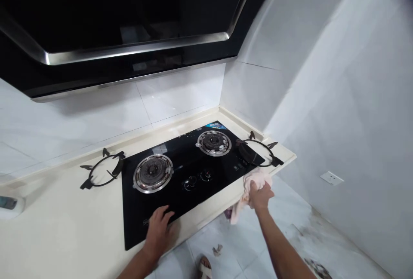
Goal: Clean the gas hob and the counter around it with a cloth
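A pale pink cloth [257, 177] is bunched under my right hand [260, 195], at the front right edge of the counter. Part of the cloth hangs down over that edge. My left hand [158, 229] is over the front left of the black glass gas stove [180, 171], fingers apart and holding nothing. Whether it touches the glass I cannot tell. Two round burners [153, 173] and two knobs [191, 181] show on the stove top. One black pan support [106, 170] lies on the counter left of the stove; another pan support [263, 152] lies across its right end.
A dark range hood [135, 72] overhangs the stove. The cream counter [64, 223] has a white object with a dark panel [11, 203] at far left. A grey wall [355, 120] with a socket [332, 178] rises on the right. Scraps [217, 250] lie on the tiled floor.
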`<action>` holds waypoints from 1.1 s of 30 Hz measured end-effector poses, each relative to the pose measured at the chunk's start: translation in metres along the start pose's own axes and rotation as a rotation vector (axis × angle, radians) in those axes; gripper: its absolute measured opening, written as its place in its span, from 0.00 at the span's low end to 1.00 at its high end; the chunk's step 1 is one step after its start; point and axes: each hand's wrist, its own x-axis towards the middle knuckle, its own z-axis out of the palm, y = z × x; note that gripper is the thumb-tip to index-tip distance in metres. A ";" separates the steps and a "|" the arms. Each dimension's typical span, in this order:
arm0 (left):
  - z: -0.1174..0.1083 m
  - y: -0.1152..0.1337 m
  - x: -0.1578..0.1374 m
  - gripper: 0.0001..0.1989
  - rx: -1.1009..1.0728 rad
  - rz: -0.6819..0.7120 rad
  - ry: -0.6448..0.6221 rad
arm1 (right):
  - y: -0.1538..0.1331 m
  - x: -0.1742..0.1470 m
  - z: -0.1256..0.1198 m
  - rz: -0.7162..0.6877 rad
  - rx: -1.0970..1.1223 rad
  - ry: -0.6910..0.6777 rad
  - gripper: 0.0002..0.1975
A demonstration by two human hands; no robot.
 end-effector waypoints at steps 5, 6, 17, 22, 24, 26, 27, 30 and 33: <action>-0.032 -0.047 -0.042 0.18 0.376 0.126 0.006 | -0.020 -0.089 0.036 0.067 -0.023 -0.032 0.32; -0.034 -0.047 -0.043 0.18 0.405 0.137 0.001 | -0.025 -0.106 0.036 0.008 -0.010 -0.099 0.28; -0.035 -0.038 -0.041 0.17 0.421 0.093 -0.036 | -0.089 -0.059 -0.025 0.442 0.504 -0.334 0.32; -0.035 -0.034 -0.041 0.17 0.401 0.068 -0.043 | -0.104 -0.019 -0.034 0.343 0.752 -0.155 0.31; -0.036 -0.033 -0.042 0.18 0.389 0.063 -0.043 | -0.090 -0.016 -0.024 0.189 0.542 -0.160 0.30; -0.036 -0.033 -0.042 0.18 0.379 0.063 -0.041 | -0.069 -0.018 -0.011 0.028 0.206 -0.256 0.30; -0.036 -0.033 -0.042 0.18 0.373 0.064 -0.038 | -0.058 -0.020 -0.004 -0.040 0.048 -0.299 0.30; -0.037 -0.031 -0.041 0.18 0.359 0.060 -0.037 | -0.040 -0.022 0.018 -0.132 -0.206 -0.325 0.36; -0.038 -0.030 -0.041 0.18 0.352 0.047 -0.051 | -0.049 -0.009 0.040 -0.097 -0.278 -0.337 0.36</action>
